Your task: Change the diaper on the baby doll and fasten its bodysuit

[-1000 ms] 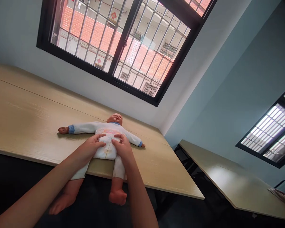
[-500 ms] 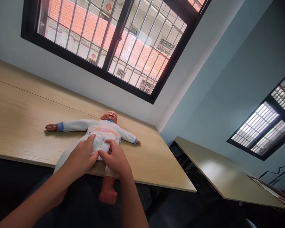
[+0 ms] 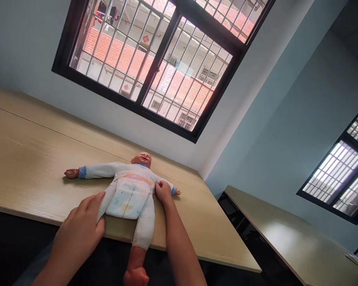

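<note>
A baby doll (image 3: 100, 171) lies on its back on the table, arms spread, in a white suit with blue cuffs. Around its hips sits a white diaper (image 3: 128, 200) with a line down its front and a pinkish waistband. My right hand (image 3: 163, 191) is closed in a pinch at the diaper's side, beside the waist; its fingertips are partly hidden. My left hand (image 3: 80, 222) is wrapped over the doll's other leg, and it hides the lower part of that leg. The leg nearer my right hand hangs past the table's edge, its reddish foot bare.
The doll lies on a pale wooden table (image 3: 32, 159) against the wall, under a barred window (image 3: 155, 67). To the right, across a gap, stands a second table (image 3: 280, 230). Another window (image 3: 340, 174) is in the right wall.
Both hands have left the diaper's front. My right hand has moved to the diaper's side at the waist, my left down onto the leg. The view has tilted up slightly.
</note>
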A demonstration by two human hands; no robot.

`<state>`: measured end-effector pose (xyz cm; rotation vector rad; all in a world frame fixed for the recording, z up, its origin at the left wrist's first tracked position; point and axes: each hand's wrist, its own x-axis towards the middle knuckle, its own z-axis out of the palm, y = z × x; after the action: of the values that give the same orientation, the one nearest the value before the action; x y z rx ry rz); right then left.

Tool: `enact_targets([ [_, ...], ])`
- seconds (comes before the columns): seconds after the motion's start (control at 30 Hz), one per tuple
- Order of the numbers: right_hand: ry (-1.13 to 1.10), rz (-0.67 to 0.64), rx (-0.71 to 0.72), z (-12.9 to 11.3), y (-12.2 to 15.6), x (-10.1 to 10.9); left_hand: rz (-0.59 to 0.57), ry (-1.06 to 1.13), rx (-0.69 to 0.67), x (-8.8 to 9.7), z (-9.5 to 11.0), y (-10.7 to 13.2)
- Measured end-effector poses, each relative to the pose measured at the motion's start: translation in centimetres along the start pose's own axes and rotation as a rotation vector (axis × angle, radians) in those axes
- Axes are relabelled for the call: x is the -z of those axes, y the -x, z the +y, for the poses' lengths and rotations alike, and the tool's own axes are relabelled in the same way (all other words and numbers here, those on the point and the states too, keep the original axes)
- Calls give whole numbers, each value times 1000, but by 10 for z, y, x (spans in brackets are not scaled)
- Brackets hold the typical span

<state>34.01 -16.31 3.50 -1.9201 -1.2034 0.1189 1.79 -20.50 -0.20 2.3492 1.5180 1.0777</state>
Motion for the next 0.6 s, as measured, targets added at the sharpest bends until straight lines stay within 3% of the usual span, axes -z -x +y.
enact_targets([
  [0.13, 35, 10, 34, 15, 4, -14, 21, 29, -28, 1, -4, 3],
  [0.6, 16, -26, 75, 31, -4, -20, -27, 63, -24, -2, -13, 0],
])
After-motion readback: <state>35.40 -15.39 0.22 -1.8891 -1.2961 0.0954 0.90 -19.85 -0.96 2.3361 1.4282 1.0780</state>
